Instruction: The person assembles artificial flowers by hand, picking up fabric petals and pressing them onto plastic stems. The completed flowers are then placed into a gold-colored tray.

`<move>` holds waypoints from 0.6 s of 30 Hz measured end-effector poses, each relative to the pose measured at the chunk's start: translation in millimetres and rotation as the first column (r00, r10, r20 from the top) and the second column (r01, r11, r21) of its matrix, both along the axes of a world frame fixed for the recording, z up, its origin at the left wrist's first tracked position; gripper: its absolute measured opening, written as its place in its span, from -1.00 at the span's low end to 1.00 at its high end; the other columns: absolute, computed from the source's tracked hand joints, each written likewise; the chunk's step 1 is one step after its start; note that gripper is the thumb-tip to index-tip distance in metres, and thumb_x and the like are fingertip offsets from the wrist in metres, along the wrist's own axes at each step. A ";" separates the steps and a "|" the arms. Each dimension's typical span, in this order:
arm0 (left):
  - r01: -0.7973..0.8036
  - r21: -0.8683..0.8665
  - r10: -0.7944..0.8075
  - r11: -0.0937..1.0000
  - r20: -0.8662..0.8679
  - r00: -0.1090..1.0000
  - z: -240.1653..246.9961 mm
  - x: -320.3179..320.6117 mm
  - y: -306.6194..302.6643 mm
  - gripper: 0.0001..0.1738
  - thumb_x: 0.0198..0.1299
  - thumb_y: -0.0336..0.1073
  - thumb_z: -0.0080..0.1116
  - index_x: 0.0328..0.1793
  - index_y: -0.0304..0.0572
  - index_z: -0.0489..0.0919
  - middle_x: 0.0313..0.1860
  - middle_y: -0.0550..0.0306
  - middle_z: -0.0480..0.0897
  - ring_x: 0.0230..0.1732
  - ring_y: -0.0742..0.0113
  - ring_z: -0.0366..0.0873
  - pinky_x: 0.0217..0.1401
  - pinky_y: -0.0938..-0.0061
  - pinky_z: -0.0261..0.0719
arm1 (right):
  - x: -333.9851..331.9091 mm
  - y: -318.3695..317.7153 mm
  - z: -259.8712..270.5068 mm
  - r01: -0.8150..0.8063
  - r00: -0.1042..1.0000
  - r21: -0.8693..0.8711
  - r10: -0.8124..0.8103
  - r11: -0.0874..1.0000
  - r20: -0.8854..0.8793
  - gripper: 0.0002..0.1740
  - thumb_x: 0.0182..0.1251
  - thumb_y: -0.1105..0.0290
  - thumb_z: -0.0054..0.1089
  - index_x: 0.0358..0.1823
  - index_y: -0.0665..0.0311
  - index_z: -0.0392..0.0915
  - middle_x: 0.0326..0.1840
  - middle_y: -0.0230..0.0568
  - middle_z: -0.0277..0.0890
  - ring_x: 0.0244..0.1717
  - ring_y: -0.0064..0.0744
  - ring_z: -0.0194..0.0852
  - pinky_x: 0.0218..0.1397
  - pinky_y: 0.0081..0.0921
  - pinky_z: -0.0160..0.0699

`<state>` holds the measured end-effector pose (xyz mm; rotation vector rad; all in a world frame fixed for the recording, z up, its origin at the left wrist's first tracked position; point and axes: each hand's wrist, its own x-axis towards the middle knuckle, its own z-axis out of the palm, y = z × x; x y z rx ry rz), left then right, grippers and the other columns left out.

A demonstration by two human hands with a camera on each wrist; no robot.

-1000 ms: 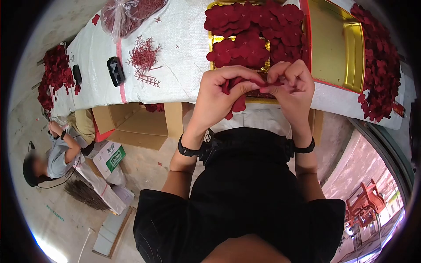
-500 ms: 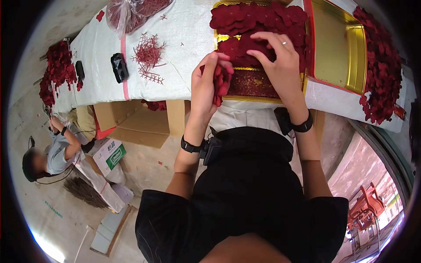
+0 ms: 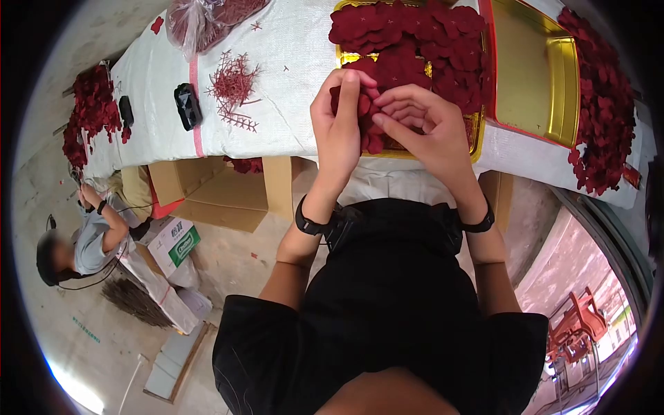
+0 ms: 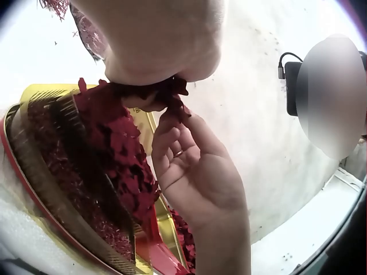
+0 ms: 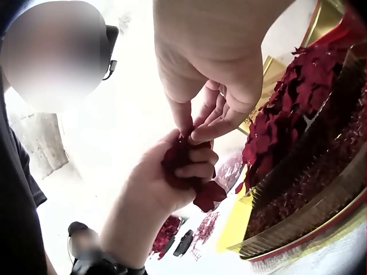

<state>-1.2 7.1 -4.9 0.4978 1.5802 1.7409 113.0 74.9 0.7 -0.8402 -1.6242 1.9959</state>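
In the head view my left hand point(image 3: 337, 135) grips a bunch of dark red cloth petals point(image 3: 373, 142) in front of the gold-rimmed tray point(image 3: 477, 144). In the right wrist view its fingers curl round the petals point(image 5: 207, 197), some of which stick out below. My right hand point(image 3: 434, 128) is close beside it. Its thumb and fingertips pinch the top edge of the bunch, as the right wrist view shows. Layered red petal flowers point(image 3: 408, 28) fill much of the tray behind the hands.
An empty gold box lid point(image 3: 519, 83) lies right of the tray, with a heap of red petals point(image 3: 602, 111) beyond. Leftward lie red stamen pieces point(image 3: 232, 86), a black object point(image 3: 187, 107) and a plastic bag point(image 3: 207, 24). Another person point(image 3: 97, 242) sits at far left.
Both hands were together over the tray's front, then parted, the right reaching over the flowers in the tray. Now the right hand is back at the petals in the left.
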 end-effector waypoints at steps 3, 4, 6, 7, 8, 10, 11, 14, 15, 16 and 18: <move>0.023 0.001 -0.023 1.000 0.006 1.000 -2.5 0.1 -0.2 -0.68 0.41 -0.21 -0.09 -0.34 -0.25 0.51 -0.47 0.31 0.48 -0.46 0.67 0.28 -0.36 0.72 0.25 | 5.6 5.4 -0.3 -0.045 0.998 -0.158 0.036 0.986 -0.059 -0.79 0.17 0.55 0.28 -0.15 0.41 0.57 -0.30 -0.35 0.59 -0.30 -0.70 0.52 -0.22 -0.76 0.50; 0.035 0.001 -0.035 0.999 0.019 0.999 -4.1 -0.7 -0.2 -0.68 0.41 -0.21 -0.08 -0.35 -0.25 0.51 -0.48 0.32 0.48 -0.46 0.67 0.28 -0.36 0.72 0.25 | 6.6 6.9 -0.2 -0.069 0.995 -0.219 0.051 0.973 -0.087 -0.80 0.18 0.56 0.27 -0.16 0.43 0.57 -0.29 -0.35 0.59 -0.30 -0.69 0.52 -0.23 -0.76 0.49; 0.049 -0.005 -0.049 0.999 0.047 0.998 -4.6 -1.1 0.2 -0.68 0.40 -0.21 -0.06 -0.37 -0.25 0.51 -0.51 0.34 0.47 -0.47 0.68 0.27 -0.37 0.71 0.25 | 8.9 8.8 -1.7 -0.061 0.996 -0.260 0.041 0.964 -0.082 -0.81 0.18 0.56 0.27 -0.17 0.43 0.57 -0.30 -0.35 0.58 -0.30 -0.70 0.51 -0.25 -0.75 0.48; 0.052 -0.009 -0.051 0.999 0.063 0.997 -3.8 -0.4 1.5 -0.67 0.40 -0.21 -0.06 -0.38 -0.25 0.51 -0.52 0.34 0.46 -0.47 0.68 0.27 -0.38 0.70 0.25 | 10.2 9.8 -2.1 -0.057 0.996 -0.278 0.036 0.959 -0.079 -0.82 0.19 0.56 0.27 -0.17 0.43 0.57 -0.30 -0.35 0.58 -0.30 -0.70 0.51 -0.27 -0.75 0.48; 0.054 -0.013 -0.052 0.998 0.078 0.996 -3.5 0.0 2.4 -0.66 0.40 -0.21 -0.06 -0.39 -0.25 0.51 -0.54 0.35 0.45 -0.48 0.69 0.26 -0.38 0.70 0.24 | 11.2 10.9 -1.6 -0.045 0.997 -0.278 0.024 0.959 -0.079 -0.82 0.19 0.56 0.27 -0.17 0.43 0.57 -0.31 -0.35 0.58 -0.30 -0.71 0.51 -0.28 -0.75 0.47; 0.080 -0.028 -0.076 0.996 0.134 0.988 -7.4 -0.7 1.2 -0.65 0.40 -0.20 -0.06 -0.40 -0.24 0.51 -0.55 0.36 0.42 -0.51 0.69 0.23 -0.41 0.70 0.22 | 12.9 12.5 0.7 -0.022 0.997 -0.279 0.000 0.960 -0.079 -0.82 0.19 0.56 0.27 -0.17 0.42 0.57 -0.31 -0.36 0.57 -0.31 -0.72 0.50 -0.31 -0.75 0.45; 0.095 -0.034 -0.088 0.995 0.162 0.983 -9.2 -0.8 1.6 -0.65 0.41 -0.19 -0.06 -0.41 -0.24 0.51 -0.56 0.36 0.41 -0.52 0.69 0.22 -0.43 0.70 0.22 | 13.9 13.2 1.8 -0.018 0.997 -0.258 -0.001 0.966 -0.074 -0.82 0.19 0.56 0.27 -0.17 0.42 0.57 -0.31 -0.36 0.57 -0.31 -0.72 0.50 -0.31 -0.75 0.44; 0.072 0.009 -0.073 0.997 0.149 0.986 -12.3 2.9 7.3 -0.65 0.41 -0.17 -0.06 -0.40 -0.22 0.51 -0.59 0.38 0.35 -0.59 0.69 0.19 -0.53 0.70 0.19 | 16.8 15.8 5.4 0.003 0.997 -0.207 -0.018 0.978 -0.070 -0.82 0.20 0.56 0.26 -0.17 0.41 0.57 -0.32 -0.36 0.57 -0.30 -0.72 0.49 -0.31 -0.76 0.43; 0.078 -0.030 -0.072 0.996 0.182 0.981 -10.6 1.6 6.6 -0.64 0.41 -0.17 -0.07 -0.41 -0.21 0.49 -0.59 0.38 0.33 -0.61 0.68 0.19 -0.57 0.70 0.17 | 18.1 17.7 7.0 0.014 0.997 -0.199 -0.030 0.980 -0.077 -0.83 0.20 0.56 0.26 -0.17 0.41 0.57 -0.31 -0.36 0.56 -0.30 -0.71 0.50 -0.31 -0.76 0.43; 0.086 -0.068 -0.070 0.994 0.215 0.974 -6.9 -0.4 5.3 -0.63 0.41 -0.16 -0.08 -0.43 -0.21 0.48 -0.60 0.37 0.31 -0.63 0.68 0.18 -0.60 0.69 0.16 | 19.9 20.0 8.5 0.026 0.996 -0.191 -0.042 0.981 -0.083 -0.83 0.20 0.56 0.26 -0.17 0.40 0.57 -0.30 -0.36 0.56 -0.29 -0.71 0.50 -0.31 -0.76 0.43; 0.107 -0.085 -0.077 0.991 0.304 0.950 0.8 -3.0 4.4 -0.62 0.42 -0.16 -0.10 -0.45 -0.19 0.44 -0.61 0.37 0.28 -0.66 0.66 0.17 -0.65 0.69 0.14 | 24.6 27.2 10.3 0.093 0.989 -0.186 -0.112 0.978 -0.095 -0.85 0.21 0.60 0.23 -0.18 0.40 0.57 -0.27 -0.35 0.56 -0.28 -0.70 0.50 -0.29 -0.77 0.43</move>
